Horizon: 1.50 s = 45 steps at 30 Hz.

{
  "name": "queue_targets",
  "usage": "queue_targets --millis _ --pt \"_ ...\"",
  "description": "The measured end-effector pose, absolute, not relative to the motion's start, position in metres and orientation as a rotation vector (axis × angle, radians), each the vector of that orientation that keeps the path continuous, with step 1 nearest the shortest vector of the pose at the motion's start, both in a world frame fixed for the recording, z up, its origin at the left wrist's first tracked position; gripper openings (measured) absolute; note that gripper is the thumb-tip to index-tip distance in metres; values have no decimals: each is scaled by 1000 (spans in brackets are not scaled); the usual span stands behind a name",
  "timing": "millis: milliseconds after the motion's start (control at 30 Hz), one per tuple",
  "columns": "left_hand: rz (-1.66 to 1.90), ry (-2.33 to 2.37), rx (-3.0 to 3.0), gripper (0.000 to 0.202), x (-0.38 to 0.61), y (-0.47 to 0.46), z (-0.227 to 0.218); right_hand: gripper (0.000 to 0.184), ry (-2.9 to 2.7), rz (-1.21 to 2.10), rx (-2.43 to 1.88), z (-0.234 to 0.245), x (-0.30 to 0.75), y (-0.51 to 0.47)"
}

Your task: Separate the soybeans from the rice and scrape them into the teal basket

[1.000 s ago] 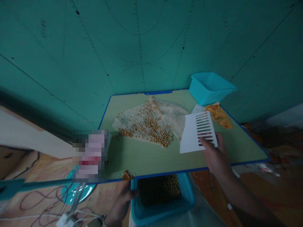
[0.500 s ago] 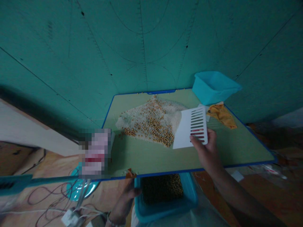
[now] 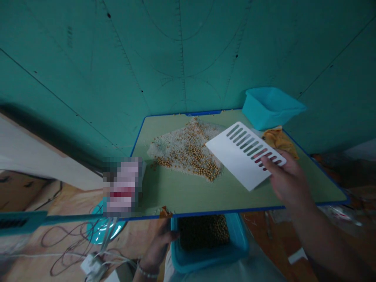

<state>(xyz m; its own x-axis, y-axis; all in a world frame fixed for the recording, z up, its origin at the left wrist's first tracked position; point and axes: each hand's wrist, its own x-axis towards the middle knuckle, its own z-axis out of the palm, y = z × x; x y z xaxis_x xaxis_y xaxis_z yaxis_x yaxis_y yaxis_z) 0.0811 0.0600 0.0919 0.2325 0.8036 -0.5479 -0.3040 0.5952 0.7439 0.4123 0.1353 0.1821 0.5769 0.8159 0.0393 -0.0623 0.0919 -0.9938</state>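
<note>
My right hand [image 3: 289, 182] grips a flat white slotted plastic scraper [image 3: 235, 156] by its slotted end, thumb on top. The scraper is tilted above the table, its plain edge near the right side of a heap of pale grains and yellow beans [image 3: 190, 150]. Most of the beans lie along the heap's near side. Below the table's front edge, my left hand [image 3: 157, 243] is closed on the left rim of a blue plastic tub [image 3: 241, 252]. Dark contents with yellow beans fill the tub's bottom. Some of my left fingers are hidden.
At the table's [image 3: 182, 199] back right stands a light-blue bin [image 3: 270, 111], with an orange cloth [image 3: 279, 141] before it. A blurred-out box-like object [image 3: 123, 188] is at the left edge. Cables and a power strip [image 3: 94, 264] lie on the floor; a green wall [image 3: 164, 58] rises behind.
My right hand has drawn the scraper rightward off the heap, lifting and turning it. My left hand stays at the tub's rim. The whole view has shifted slightly.
</note>
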Motion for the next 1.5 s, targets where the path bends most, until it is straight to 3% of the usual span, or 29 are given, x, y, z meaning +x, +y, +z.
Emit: queue_targets --millis 200,500,1500 --pt "833 1054 553 41 80 58 90 41 -681 762 -1290 182 419 153" --pt "860 1017 498 54 83 55 97 46 -626 875 -1266 177 409 163" --pt "857 1005 494 43 84 56 94 48 -565 1098 -1283 175 390 150"
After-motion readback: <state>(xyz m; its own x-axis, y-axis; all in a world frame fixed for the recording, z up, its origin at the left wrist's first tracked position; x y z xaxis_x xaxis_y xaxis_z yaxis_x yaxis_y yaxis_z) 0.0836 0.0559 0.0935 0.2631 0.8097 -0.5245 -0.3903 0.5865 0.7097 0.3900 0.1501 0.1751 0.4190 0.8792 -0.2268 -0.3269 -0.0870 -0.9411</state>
